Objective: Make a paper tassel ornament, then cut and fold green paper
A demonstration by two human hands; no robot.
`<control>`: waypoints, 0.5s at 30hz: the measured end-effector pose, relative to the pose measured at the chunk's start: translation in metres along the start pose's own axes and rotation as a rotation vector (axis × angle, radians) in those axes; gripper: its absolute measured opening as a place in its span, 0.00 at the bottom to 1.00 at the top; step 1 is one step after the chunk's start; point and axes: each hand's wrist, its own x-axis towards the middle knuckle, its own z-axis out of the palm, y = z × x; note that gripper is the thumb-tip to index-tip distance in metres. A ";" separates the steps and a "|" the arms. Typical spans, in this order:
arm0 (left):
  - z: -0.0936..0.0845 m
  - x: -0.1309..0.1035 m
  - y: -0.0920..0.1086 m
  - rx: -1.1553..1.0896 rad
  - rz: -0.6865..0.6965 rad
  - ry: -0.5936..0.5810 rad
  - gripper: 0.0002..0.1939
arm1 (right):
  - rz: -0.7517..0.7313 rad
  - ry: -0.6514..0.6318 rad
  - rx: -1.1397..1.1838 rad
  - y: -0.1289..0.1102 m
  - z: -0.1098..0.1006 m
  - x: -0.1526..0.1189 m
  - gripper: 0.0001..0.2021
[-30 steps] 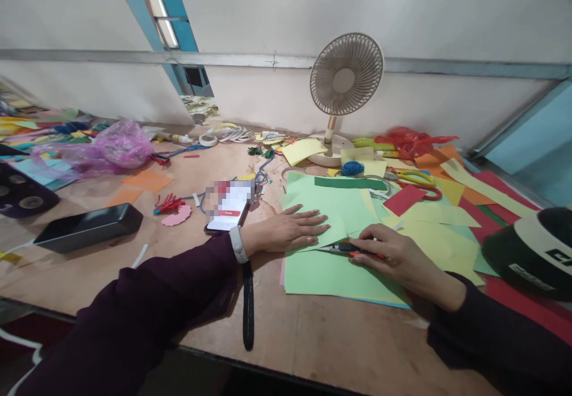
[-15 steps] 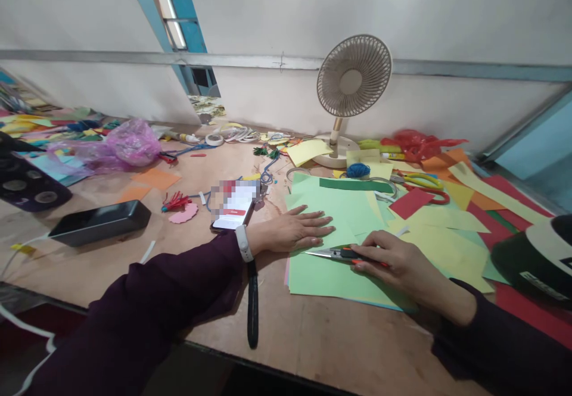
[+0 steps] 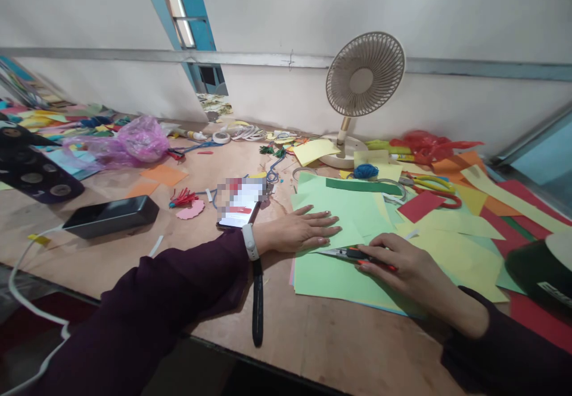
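My left hand (image 3: 308, 229) lies flat with fingers spread on a stack of pale green paper (image 3: 339, 280). My right hand (image 3: 393, 262) grips a utility knife (image 3: 353, 253) with a black and orange handle. The knife's silver tip points left, low over the paper, just below my left fingertips; whether the blade touches the sheet I cannot tell. Pink and blue sheet edges peek out beneath the green. A dark green strip (image 3: 364, 187) rests across the top of the stack, and a red paper piece (image 3: 420, 206) lies to its right.
A phone (image 3: 241, 202) lies beside my left wrist, with a black box (image 3: 110, 216) farther left. Behind the paper stands a small fan (image 3: 365, 74). Yellow-handled pliers (image 3: 431, 183), blue yarn (image 3: 366, 171) and coloured sheets crowd the right. A dark bottle (image 3: 38, 167) is at left.
The camera view has turned slightly left, so things appear farther right. The knife tip sits a little farther right on the paper. My left hand stays flat in place.
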 end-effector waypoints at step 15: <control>-0.005 -0.007 -0.013 0.058 -0.076 0.016 0.24 | 0.017 0.009 0.029 -0.005 0.004 0.002 0.13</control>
